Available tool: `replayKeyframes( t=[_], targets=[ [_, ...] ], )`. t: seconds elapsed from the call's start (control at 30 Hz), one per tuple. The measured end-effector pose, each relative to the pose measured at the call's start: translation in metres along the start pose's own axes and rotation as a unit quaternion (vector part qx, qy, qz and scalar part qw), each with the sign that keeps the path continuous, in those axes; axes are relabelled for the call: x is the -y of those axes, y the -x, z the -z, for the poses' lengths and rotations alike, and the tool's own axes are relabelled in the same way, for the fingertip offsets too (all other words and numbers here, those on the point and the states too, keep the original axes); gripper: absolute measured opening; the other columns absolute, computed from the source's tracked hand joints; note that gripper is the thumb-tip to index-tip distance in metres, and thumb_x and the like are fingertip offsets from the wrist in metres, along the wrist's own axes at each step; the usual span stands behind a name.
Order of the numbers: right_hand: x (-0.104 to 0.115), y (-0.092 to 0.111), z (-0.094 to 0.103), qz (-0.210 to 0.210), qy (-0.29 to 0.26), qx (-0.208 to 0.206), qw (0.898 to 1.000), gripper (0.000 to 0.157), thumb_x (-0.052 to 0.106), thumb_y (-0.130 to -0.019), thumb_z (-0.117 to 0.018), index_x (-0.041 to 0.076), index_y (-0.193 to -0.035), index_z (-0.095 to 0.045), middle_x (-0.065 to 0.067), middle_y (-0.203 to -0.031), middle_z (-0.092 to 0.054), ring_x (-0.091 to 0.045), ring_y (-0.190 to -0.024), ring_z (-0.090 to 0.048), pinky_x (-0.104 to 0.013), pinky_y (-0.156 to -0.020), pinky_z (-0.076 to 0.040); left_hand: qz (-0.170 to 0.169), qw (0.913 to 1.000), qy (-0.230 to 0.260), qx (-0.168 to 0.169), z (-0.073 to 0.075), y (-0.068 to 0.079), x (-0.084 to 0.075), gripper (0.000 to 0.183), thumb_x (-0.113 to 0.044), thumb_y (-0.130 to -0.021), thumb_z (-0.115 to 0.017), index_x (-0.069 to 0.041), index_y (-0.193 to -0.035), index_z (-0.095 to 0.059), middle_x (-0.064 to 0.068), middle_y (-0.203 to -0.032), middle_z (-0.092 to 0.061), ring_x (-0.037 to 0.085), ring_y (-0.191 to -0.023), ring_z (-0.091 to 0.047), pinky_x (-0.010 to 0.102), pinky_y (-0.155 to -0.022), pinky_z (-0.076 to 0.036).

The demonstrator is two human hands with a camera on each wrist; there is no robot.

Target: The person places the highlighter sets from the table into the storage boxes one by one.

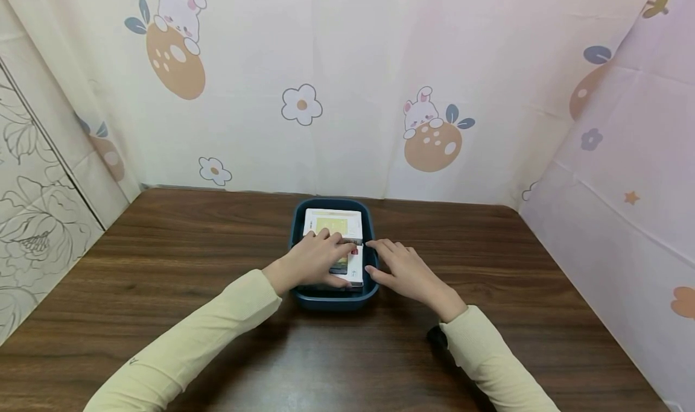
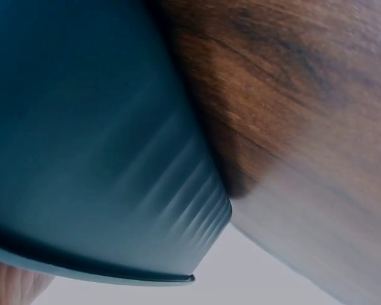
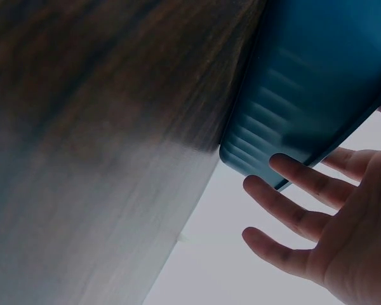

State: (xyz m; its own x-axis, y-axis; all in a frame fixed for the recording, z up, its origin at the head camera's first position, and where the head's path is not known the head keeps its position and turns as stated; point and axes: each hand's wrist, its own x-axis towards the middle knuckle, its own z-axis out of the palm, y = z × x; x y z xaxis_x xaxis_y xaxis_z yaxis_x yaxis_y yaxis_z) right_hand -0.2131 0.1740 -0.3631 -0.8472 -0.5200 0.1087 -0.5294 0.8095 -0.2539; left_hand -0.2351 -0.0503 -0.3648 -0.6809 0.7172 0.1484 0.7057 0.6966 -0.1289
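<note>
Inside a dark blue plastic bin (image 1: 333, 304) sit two white boxes. The far box (image 1: 353, 222) has a yellow-green panel on top. Lying nearer is a second white box (image 1: 355, 273) with a dark picture and a small red mark. My left hand (image 1: 315, 258) lies over this nearer box, its fingers and thumb spread across the top; part of the box is hidden beneath. Beside the bin's right rim is my right hand (image 1: 404, 270), fingers spread and holding nothing. In the right wrist view its fingers (image 3: 298, 219) stand apart near the bin's ribbed outer wall (image 3: 286, 95).
The bin stands on a dark brown wooden table (image 1: 217, 237), near its back edge. Behind the table hangs a pale curtain (image 1: 353, 146) printed with rabbits and flowers. A small black object (image 1: 436, 336) shows by the right sleeve.
</note>
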Motion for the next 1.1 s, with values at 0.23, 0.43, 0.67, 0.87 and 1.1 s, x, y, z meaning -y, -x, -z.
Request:
replayKeyframes(
  t=[0.23, 0.43, 0.67, 0.87, 1.1],
  targets=[
    [-0.001, -0.001, -0.001, 0.004, 0.002, -0.002, 1.0, 0.056, 0.048, -0.091, -0.046, 0.014, -0.136, -0.041, -0.008, -0.135, -0.046, -0.027, -0.121, -0.046, -0.055, -0.097, -0.035, 0.01, 0.9997, 0.012, 0.018, -0.001, 0.0, 0.0, 0.073, -0.071, -0.076, -0.049, -0.024, -0.132, -0.047, 0.004, -0.121, -0.055, 0.023, -0.099, -0.052, 0.041, -0.08, -0.05],
    [-0.002, -0.002, -0.002, 0.007, 0.008, -0.005, 1.0, 0.056, 0.048, -0.091, -0.046, 0.014, -0.135, -0.042, -0.009, -0.134, -0.047, -0.028, -0.121, -0.047, -0.055, -0.097, -0.036, 0.008, 0.9997, 0.014, 0.018, -0.002, 0.001, 0.001, 0.073, -0.071, -0.077, -0.047, -0.023, -0.132, -0.047, 0.003, -0.123, -0.054, 0.022, -0.101, -0.052, 0.043, -0.082, -0.049],
    [-0.003, -0.002, -0.001, 0.007, 0.016, -0.005, 1.0, 0.055, 0.047, -0.092, -0.045, 0.014, -0.135, -0.042, -0.009, -0.135, -0.047, -0.028, -0.122, -0.046, -0.054, -0.098, -0.035, 0.0, 1.0, 0.002, -0.006, 0.003, 0.005, 0.004, 0.072, -0.072, -0.078, -0.044, -0.023, -0.131, -0.049, 0.002, -0.124, -0.055, 0.022, -0.103, -0.053, 0.042, -0.082, -0.049],
    [-0.002, -0.001, 0.003, 0.015, 0.026, -0.016, 0.999, 0.056, 0.05, -0.091, -0.045, 0.013, -0.134, -0.044, -0.009, -0.132, -0.049, -0.028, -0.12, -0.047, -0.053, -0.097, -0.036, 0.001, 0.9995, -0.007, -0.032, 0.015, 0.014, 0.011, 0.068, -0.068, -0.079, -0.048, -0.022, -0.129, -0.05, 0.003, -0.122, -0.057, 0.023, -0.102, -0.055, 0.041, -0.081, -0.049],
    [-0.007, 0.003, 0.015, 0.013, 0.019, -0.044, 0.999, 0.055, 0.048, -0.091, -0.046, 0.013, -0.133, -0.045, -0.009, -0.132, -0.05, -0.027, -0.121, -0.047, -0.052, -0.098, -0.036, 0.043, 0.9982, 0.007, -0.042, 0.03, 0.034, 0.03, 0.063, -0.061, -0.081, -0.054, -0.022, -0.13, -0.05, 0.004, -0.122, -0.056, 0.023, -0.105, -0.052, 0.042, -0.085, -0.046]
  ],
)
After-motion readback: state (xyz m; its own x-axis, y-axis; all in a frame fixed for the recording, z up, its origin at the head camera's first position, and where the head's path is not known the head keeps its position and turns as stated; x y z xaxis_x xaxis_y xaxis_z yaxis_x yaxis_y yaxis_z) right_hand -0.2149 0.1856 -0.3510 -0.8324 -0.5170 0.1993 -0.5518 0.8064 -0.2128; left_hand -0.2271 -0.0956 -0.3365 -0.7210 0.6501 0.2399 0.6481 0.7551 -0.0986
